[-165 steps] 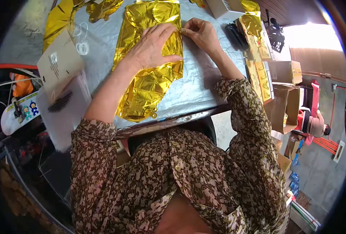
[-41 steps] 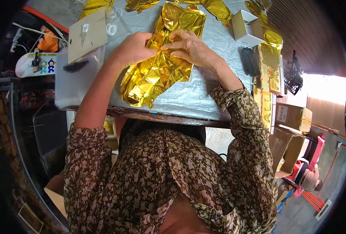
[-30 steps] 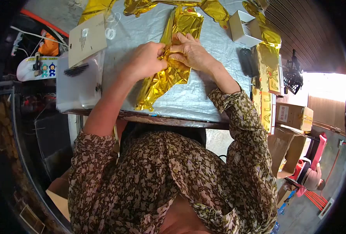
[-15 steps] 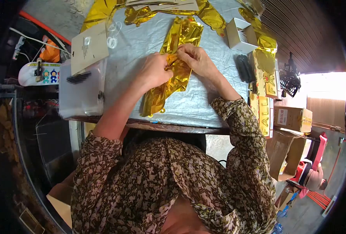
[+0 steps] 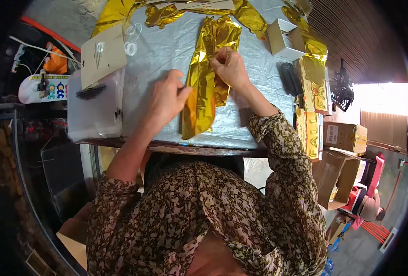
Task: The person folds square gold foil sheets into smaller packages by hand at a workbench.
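Note:
A flat, folded gold foil balloon [image 5: 201,92] lies lengthwise on the silvery table cover, its surface creased and shiny. My right hand [image 5: 230,69] is closed in a pinch on its right-hand fold, near the upper middle. My left hand [image 5: 165,102] is open at the balloon's left side, thumb and forefinger apart, the thumb close to the foil edge. Part of the right fold is hidden beneath my right hand.
More gold foil [image 5: 247,20] and cardboard sheets lie at the table's far side. To the left are a printed card [image 5: 104,57], white ribbon loops [image 5: 130,48] and clear plastic bags [image 5: 96,110]. A white box [image 5: 286,40] and a black object [image 5: 290,78] stand right.
My left hand has let go of the foil and moved left, its fingers opening. The balloon's left layer now lies straighter and smoother. My right hand has shifted slightly and stays on the foil.

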Available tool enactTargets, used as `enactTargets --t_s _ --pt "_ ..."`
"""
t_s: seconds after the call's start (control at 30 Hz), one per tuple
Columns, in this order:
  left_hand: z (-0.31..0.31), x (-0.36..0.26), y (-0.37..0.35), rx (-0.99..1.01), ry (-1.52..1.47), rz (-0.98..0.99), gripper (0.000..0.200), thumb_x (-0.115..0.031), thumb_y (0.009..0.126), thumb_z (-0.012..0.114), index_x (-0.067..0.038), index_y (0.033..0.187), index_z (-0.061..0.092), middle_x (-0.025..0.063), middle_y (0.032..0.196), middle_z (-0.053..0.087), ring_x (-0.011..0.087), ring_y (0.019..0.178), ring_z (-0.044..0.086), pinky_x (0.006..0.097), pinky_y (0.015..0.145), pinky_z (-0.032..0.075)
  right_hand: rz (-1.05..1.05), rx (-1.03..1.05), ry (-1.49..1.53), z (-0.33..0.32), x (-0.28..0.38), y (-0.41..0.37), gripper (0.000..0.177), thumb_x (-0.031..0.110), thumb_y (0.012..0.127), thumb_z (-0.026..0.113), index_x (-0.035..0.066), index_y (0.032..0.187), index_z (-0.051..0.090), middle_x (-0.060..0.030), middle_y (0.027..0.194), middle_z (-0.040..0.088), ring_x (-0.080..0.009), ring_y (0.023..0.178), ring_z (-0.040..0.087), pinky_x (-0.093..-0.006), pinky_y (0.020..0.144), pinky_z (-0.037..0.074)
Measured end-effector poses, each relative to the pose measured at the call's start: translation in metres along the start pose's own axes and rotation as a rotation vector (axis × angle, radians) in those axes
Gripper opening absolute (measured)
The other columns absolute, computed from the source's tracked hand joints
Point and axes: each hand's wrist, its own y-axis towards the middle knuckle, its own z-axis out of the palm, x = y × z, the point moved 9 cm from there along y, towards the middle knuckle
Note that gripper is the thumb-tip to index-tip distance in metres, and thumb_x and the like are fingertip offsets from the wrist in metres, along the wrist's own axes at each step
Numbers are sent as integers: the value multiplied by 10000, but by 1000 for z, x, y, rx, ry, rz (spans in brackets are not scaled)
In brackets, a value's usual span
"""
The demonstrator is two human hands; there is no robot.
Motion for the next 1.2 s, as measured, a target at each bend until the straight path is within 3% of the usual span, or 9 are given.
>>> enactTargets --t_s 0.1,0.13,0.33,0.47,0.6,0.7,0.77,0.87,1.2 --pt "23 1 -9 81 -59 -31 358 -143 898 776 3 1149 568 145 875 708 249 749 739 377 640 569 -19 42 -14 -2 -4 2 195 96 838 747 -66 768 664 -167 821 701 -246 925 696 -361 817 536" --pt "31 6 -12 105 -150 -72 370 -110 887 787 -1 1164 567 112 866 706 195 743 730 356 620 569 -48 74 10 -2 -4 1 174 89 821 738 -55 763 660 -173 815 685 -283 850 688 -378 775 539" --pt "16 17 26 404 -116 -64 235 -198 958 728 -6 1070 653 57 903 700 114 675 659 299 618 549 -131 130 45 -7 9 -6 139 70 800 721 -47 771 652 -169 870 667 -296 832 680 -378 757 538" --pt "-16 23 120 175 -226 85 232 -189 1014 654 -31 1181 687 11 950 670 78 790 616 262 723 530 -135 147 61 -7 13 -7 128 45 849 701 -53 782 653 -117 854 656 -211 851 629 -361 784 509" --pt "10 36 172 270 -387 112 252 -166 1014 651 -32 1226 675 9 1032 652 83 892 622 261 761 536 -101 160 98 -6 7 -5 116 34 852 694 -51 785 652 -113 904 661 -213 864 635 -355 789 510" --pt "19 33 184 242 -314 201 283 -157 992 682 -46 1252 667 26 1139 617 119 928 626 262 779 546 -127 194 117 -5 12 -6 93 9 846 688 -56 789 652 -114 932 656 -211 880 638 -339 789 511" --pt "17 15 176 163 -120 425 325 -159 959 725 -72 1267 670 49 1194 602 148 953 629 269 786 556 -23 203 142 -5 9 -9 86 -3 840 686 -64 786 657 -124 966 651 -198 889 639 -317 779 511" --pt "22 12 172 97 -126 446 377 -196 922 768 -84 1269 674 64 1248 582 166 986 627 289 787 561 -17 186 133 -6 11 -10 90 -8 827 690 -74 779 654 -123 997 648 -182 889 637 -303 767 510" --pt "24 5 169 -113 131 681 466 -231 874 805 -25 1265 659 96 1238 588 261 1011 626 346 878 538 -22 174 87 -6 15 -10 99 3 820 693 -86 790 661 -114 992 645 -174 878 640 -292 733 506"
